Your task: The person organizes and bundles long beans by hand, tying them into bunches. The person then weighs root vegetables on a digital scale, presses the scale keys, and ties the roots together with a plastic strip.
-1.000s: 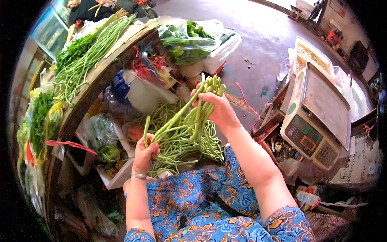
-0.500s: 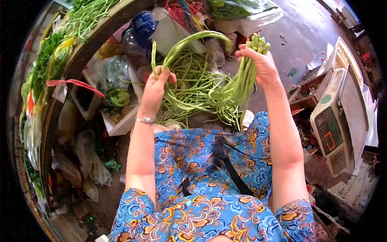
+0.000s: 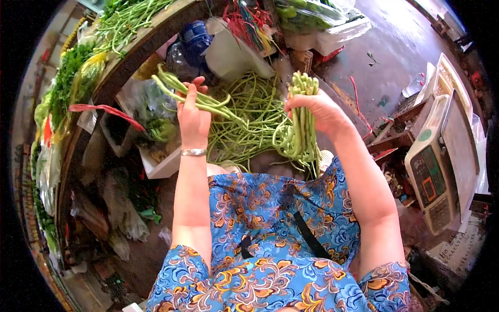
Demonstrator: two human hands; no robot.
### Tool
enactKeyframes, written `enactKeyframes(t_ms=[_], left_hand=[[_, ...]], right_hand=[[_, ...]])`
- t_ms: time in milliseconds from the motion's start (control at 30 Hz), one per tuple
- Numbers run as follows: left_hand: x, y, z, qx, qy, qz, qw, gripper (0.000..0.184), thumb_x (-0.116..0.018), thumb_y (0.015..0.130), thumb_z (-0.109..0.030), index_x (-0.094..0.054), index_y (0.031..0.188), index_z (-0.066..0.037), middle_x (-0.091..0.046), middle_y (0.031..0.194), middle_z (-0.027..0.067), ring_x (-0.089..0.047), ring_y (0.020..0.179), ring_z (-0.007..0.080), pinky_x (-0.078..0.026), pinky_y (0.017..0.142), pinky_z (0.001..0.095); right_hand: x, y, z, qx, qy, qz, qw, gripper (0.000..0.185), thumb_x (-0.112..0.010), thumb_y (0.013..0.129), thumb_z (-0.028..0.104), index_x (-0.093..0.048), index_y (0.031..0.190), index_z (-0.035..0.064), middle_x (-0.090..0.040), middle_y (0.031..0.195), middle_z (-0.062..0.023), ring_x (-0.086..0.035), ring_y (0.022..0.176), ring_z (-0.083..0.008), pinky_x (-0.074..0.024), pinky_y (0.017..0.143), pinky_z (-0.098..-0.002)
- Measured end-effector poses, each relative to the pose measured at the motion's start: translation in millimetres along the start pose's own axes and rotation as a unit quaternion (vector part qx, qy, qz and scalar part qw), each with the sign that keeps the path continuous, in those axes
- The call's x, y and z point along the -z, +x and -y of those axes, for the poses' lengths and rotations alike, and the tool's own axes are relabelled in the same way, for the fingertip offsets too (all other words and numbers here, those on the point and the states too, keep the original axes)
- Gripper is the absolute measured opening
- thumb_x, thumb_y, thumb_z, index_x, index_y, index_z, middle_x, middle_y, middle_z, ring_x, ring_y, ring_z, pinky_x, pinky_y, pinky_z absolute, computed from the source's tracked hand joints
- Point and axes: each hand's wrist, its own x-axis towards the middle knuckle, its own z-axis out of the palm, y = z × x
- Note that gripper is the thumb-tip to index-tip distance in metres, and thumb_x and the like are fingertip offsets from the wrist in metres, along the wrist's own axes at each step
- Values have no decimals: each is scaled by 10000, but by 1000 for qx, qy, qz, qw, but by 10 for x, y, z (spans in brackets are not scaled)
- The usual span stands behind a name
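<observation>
My right hand (image 3: 319,110) is closed around a thick bundle of long beans (image 3: 304,125), their ends lined up above the fist and their lengths hanging down in loops. To the left, my left hand (image 3: 194,112) grips a few loose long beans (image 3: 210,106) that stick out on both sides of the fingers; its upper fingers are partly lifted. Below and between the hands lies a tangled pile of long beans (image 3: 244,138), partly covered by the hanging bundle.
At the left, a curved stall edge (image 3: 112,73) carries greens, with a red tie (image 3: 106,109) hanging from it. A white foam box (image 3: 161,161) stands under it. On the right is a weighing scale (image 3: 431,171). Red string (image 3: 247,23) and bagged vegetables (image 3: 306,15) are at the back.
My right hand has moved left and a little down with the bundle. The beans in my left hand, earlier arched toward the right, now lie across it, and that hand has shifted slightly.
</observation>
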Motion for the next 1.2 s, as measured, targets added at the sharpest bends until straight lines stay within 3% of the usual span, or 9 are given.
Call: enactKeyframes(t_ms=[267, 467, 667, 800, 867, 1033, 1067, 1133, 1200], left_hand=[[-374, -120, -78, -1, -113, 1, 994, 113, -533, 993, -245, -534, 1056, -151, -633, 1119, 66, -578, 1025, 208, -446, 934, 453], [-476, -332, 43, 76, -188, 108, 973, 127, -495, 1009, -229, -519, 992, -106, -563, 951, 58, -551, 938, 204, -448, 963, 429], [-154, -371, 274, 207, -144, 44, 967, 228, -507, 1004, -240, -540, 1057, -21, -658, 1013, 124, -617, 1007, 262, -489, 963, 448], [-225, -444, 79, 414, 95, 72, 903, 582, -425, 960, -580, -580, 1034, -23, -696, 984, 184, -697, 794, 276, -566, 603, 372], [-1, -434, 155, 472, 119, 241, 839, 735, -330, 918, -704, -591, 1026, -25, -709, 900, 192, -704, 723, 262, -531, 509, 326], [-83, -539, -115, 334, 93, 244, 906, 522, -400, 1004, -485, -651, 898, -39, -688, 666, 133, -619, 455, 204, -474, 364, 285], [25, -403, -118, 263, -109, 336, 898, 493, -383, 1018, -461, -636, 1077, -42, -713, 828, 158, -668, 573, 217, -480, 368, 277], [-220, -430, -340, 179, -187, 254, 932, 460, -393, 1028, -394, -530, 1285, -39, -645, 1161, 211, -691, 906, 247, -578, 592, 309], [-187, -262, -174, 151, -29, 146, 977, 550, -393, 1015, -455, -441, 1377, -45, -572, 1287, 210, -643, 1038, 268, -564, 780, 370]], right_hand=[[-422, 224, -597, -141, 172, 84, 971, 239, -707, 762, 31, -576, 961, 31, -680, 1051, -208, -674, 993, -297, -541, 887, -418], [-439, 413, -628, -45, 282, 86, 954, 271, -691, 782, 41, -600, 1037, 44, -665, 1117, -139, -646, 1051, -263, -516, 922, -400], [-379, 374, -406, 86, 297, 37, 950, 251, -676, 787, 27, -590, 1023, 42, -657, 1051, -120, -644, 994, -260, -519, 909, -411], [-339, 391, -332, 148, 142, -35, 978, 210, -687, 786, 27, -587, 970, 48, -647, 939, -76, -653, 905, -227, -523, 841, -370], [-282, 403, -295, 183, 53, -83, 978, 191, -699, 783, 34, -595, 943, 49, -647, 893, -55, -648, 856, -199, -519, 794, -339], [-325, 320, -277, 198, -66, -85, 974, 145, -695, 799, 26, -624, 921, 56, -648, 877, 12, -603, 806, -96, -487, 762, -274], [-333, 309, -304, 196, -66, -84, 975, 145, -695, 799, 26, -624, 921, 56, -648, 877, 12, -603, 806, -96, -487, 762, -274], [-371, 292, -345, 204, -105, -72, 971, 149, -685, 805, 16, -619, 933, 55, -649, 881, 10, -603, 808, -97, -489, 761, -269], [-453, 275, -422, 213, -115, -35, 970, 186, -680, 807, 6, -606, 971, 49, -651, 884, 6, -603, 814, -92, -499, 759, -266]])
